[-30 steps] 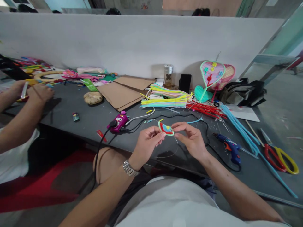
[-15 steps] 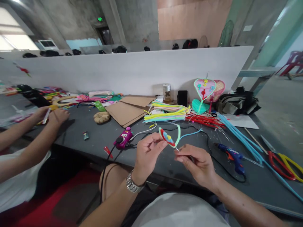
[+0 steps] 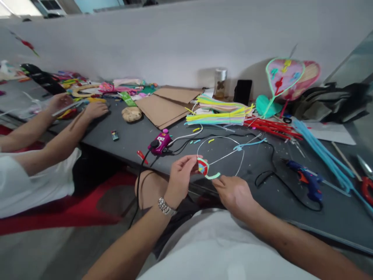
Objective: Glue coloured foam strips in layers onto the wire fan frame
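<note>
In my left hand (image 3: 181, 175), thumb and fingers pinch a small curled pipe-cleaner piece (image 3: 203, 166) with a red band, a mint edge and some yellow and blue inside. A mint tail of it curves toward my right hand (image 3: 234, 193). The right fingers are closed at the end of that tail; what lies between them is hidden. Just beyond both hands, a thin wire hoop (image 3: 243, 158) with a straight wire across it rests on the dark table (image 3: 175, 155). A short blue pipe cleaner (image 3: 253, 143) is at its far side.
Bundled yellow pipe cleaners (image 3: 218, 116), red ones (image 3: 272, 128) and blue ones (image 3: 323, 155) lie behind. A blue glue gun (image 3: 305, 179) with its cord is at right. Left are a purple power socket (image 3: 160, 142), cardboard (image 3: 163, 107) and a co-worker's hands (image 3: 94, 109).
My view has tipped downward. The curled piece has turned and come lower, and the mint tail now points to the right instead of up. The wire hoop now shows clearly on the table.
</note>
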Available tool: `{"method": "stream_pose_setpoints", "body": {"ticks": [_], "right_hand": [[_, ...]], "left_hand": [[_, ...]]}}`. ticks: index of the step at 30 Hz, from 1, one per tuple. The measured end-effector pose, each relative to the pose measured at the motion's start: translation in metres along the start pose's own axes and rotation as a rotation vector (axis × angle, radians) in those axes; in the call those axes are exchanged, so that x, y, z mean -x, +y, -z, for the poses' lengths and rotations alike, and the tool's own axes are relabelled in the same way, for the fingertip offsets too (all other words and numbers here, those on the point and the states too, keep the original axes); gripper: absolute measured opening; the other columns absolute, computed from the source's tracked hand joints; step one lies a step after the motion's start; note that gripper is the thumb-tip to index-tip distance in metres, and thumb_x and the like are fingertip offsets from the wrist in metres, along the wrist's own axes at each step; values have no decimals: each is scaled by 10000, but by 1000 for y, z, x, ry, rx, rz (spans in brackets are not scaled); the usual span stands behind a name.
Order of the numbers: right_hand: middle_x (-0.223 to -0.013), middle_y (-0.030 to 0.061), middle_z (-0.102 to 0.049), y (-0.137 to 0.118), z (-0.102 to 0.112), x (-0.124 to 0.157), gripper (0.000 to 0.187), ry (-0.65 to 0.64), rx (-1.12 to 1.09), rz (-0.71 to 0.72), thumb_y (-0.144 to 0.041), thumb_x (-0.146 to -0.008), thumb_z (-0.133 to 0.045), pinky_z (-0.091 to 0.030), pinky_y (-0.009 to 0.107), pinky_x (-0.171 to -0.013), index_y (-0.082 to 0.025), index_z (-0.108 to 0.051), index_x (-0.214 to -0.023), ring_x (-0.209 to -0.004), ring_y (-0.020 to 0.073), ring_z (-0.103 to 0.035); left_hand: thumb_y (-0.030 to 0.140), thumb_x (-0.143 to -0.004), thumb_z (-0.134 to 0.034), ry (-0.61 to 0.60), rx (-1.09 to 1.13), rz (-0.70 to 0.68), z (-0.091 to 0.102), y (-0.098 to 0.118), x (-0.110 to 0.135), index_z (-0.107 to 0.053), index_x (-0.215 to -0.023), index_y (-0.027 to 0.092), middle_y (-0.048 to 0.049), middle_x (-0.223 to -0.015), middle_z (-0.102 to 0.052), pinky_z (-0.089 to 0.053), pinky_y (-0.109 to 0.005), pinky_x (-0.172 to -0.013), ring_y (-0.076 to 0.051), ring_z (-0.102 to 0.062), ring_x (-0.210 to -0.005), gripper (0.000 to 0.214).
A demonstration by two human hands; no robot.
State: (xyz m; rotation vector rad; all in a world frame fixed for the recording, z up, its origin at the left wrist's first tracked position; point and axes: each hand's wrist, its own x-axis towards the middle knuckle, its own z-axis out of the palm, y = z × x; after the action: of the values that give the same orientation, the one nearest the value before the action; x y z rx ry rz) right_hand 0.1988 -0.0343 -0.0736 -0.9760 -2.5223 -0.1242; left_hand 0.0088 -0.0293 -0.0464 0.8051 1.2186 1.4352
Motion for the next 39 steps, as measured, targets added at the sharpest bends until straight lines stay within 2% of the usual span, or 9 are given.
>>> {"method": "stream_pose_setpoints", "body": {"ticks": [4,9,13,16,21,24,29,35,39], "right_hand": [[-669,31,-657,-7,-18,-7,182,-216,-16,-83,-95,-909,-560,-225,337,-566,-193,-681,-815,-541,157,-519],[-769,71,-693,-14,-16,-20,148,-330,-39,-107,-96,-914,-567,-266,332,-573,-178,-664,-836,-602,180,-596],[-984,97,-708,-2,-5,-23,146,-322,-173,-99,-184,-983,-548,-340,299,-600,-168,-679,-921,-683,158,-621],[-944,78,-693,25,3,-26,198,-248,-291,-142,-219,-1010,-505,-378,274,-643,-176,-672,-913,-760,161,-626],[-926,67,-695,70,0,-54,123,-171,-322,-204,-174,-957,-547,-379,276,-700,-177,-670,-961,-832,180,-616],[-960,61,-691,78,-14,-80,136,-264,-343,-132,-128,-930,-563,-369,274,-718,-170,-679,-987,-852,175,-607],[-1004,82,-663,76,-35,-109,172,-392,-278,68,-133,-967,-527,-348,283,-717,-150,-695,-999,-875,177,-583],[-959,92,-645,79,-46,-116,217,-446,-94,296,-172,-1019,-487,-314,313,-684,-135,-687,-945,-810,189,-531],[-884,87,-635,80,-49,-116,251,-414,4,454,-208,-1045,-471,-293,334,-677,-142,-678,-919,-803,212,-512]], "left_hand": [[397,-712,-856,55,-60,38,11,-14,-8,-769,-909,141,-73,-856,-779,-568,-279,-683,-165,-697,-730,334],[345,-688,-858,41,-121,73,16,-21,-25,-771,-908,143,-49,-843,-767,-548,-250,-642,-137,-669,-700,311],[311,-688,-822,-50,-291,123,19,-15,-43,-773,-895,132,-43,-768,-754,-507,-240,-582,-119,-616,-598,278],[254,-709,-763,-155,-488,117,19,-9,-55,-775,-849,140,-42,-724,-748,-476,-251,-566,-140,-608,-581,181],[186,-738,-740,-182,-886,-140,18,-11,-63,-800,-815,205,-54,-782,-771,-439,-292,-651,-211,-658,-718,100],[191,-772,-745,-174,-1010,-224,18,-16,-63,-793,-841,222,-49,-785,-756,-406,-300,-656,-215,-647,-728,89],[201,-819,-732,-210,-1064,-253,22,-20,-61,-760,-896,215,-45,-834,-742,-417,-302,-687,-211,-647,-754,83],[206,-835,-727,-199,-1108,-240,21,-21,-61,-702,-902,212,-56,-887,-733,-418,-316,-706,-232,-653,-813,72],[203,-843,-718,-197,-1180,-192,18,-19,-60,-664,-898,205,-54,-888,-724,-394,-326,-696,-239,-645,-820,77]]}}
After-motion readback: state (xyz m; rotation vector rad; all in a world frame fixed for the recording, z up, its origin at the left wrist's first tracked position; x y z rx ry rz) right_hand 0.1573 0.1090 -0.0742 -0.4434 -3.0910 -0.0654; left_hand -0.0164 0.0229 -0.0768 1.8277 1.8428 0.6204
